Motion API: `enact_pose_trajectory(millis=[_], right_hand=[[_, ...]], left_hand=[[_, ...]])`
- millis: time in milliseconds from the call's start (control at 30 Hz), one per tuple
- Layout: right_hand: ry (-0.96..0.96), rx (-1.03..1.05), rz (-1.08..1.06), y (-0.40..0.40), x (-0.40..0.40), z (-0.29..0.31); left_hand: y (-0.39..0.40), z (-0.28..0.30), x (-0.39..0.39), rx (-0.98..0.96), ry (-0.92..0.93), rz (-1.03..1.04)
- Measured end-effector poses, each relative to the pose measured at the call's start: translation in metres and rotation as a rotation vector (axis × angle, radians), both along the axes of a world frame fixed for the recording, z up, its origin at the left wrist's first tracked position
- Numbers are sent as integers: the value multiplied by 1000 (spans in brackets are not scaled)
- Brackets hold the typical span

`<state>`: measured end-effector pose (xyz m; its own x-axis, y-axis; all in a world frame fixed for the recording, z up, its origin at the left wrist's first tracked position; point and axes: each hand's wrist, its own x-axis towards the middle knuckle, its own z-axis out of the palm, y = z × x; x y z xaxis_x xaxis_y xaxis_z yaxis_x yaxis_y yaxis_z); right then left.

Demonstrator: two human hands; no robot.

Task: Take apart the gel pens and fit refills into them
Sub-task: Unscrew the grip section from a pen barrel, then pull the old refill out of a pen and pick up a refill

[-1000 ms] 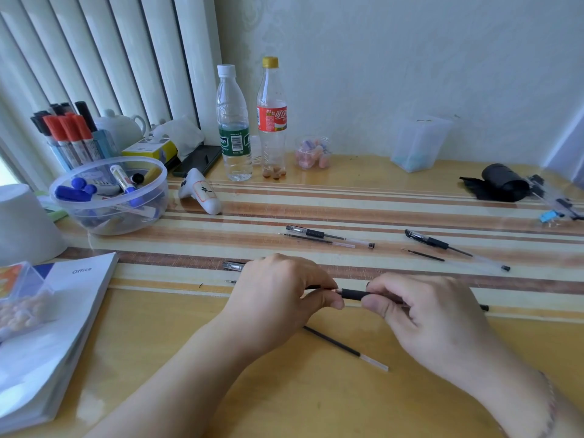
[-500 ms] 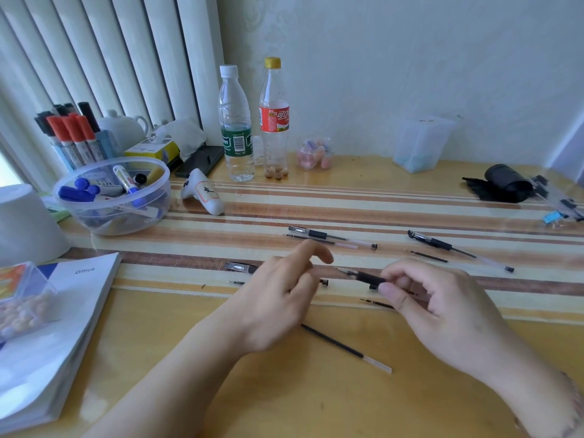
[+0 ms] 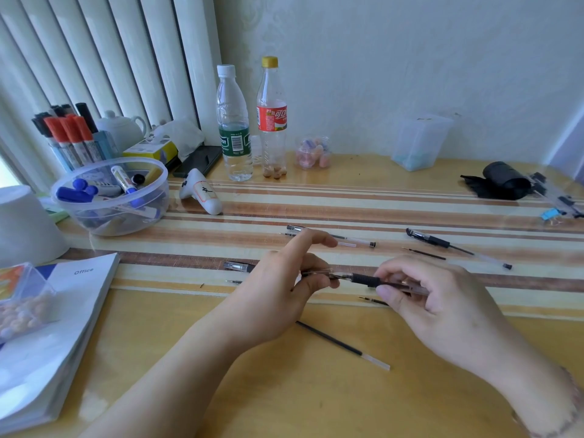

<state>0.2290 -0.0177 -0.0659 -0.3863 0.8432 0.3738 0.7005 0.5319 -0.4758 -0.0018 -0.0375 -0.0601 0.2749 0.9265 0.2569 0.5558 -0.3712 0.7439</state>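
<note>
my right hand (image 3: 442,298) pinches the gel pen (image 3: 376,280) by its barrel above the tabletop (image 3: 284,390). my left hand (image 3: 278,295) pinches the clear cap (image 3: 319,274) at its tip, forefinger straight. a loose refill (image 3: 343,346) lies below.

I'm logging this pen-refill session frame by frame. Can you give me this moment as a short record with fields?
left hand: left hand pinches the tip end of the held pen
right hand: right hand grips the held pen's barrel
loose refill: loose refill lies on the desk, nearer the person than both hands
other pens: pen by bottles; right-side pen
clutter: marker bowl
</note>
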Motion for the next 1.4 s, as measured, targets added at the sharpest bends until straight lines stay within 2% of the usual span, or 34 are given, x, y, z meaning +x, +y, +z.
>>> enact_pose_trajectory(millis=[200,433,733,800,867,933,1000,1200,1400], right_hand=[[-24,36,53,-5,-8,-2],[12,53,93,-6,-12,-7],[23,-51,106,-9,-18,-11],[-63,-43,122,-11,-20,-13],[-130,-48,129,-13,-23,-17],[-155,-61,132,-14,-25,-22],[-167,-70,134,-15,-27,-23],[-170,-106,163,-13,-24,-20],[54,-15,164,-7,-20,-14]], left_hand=[[-2,-3,7,50,87,-79],[-1,-4,6,90,65,-94],[2,2,-5,95,159,-132],[9,3,-20,157,195,-48],[17,0,-38,197,329,135],[22,-5,-53,126,512,274],[26,-11,-61,30,603,319],[27,-11,-65,-21,528,344],[26,-8,-63,-4,541,336]])
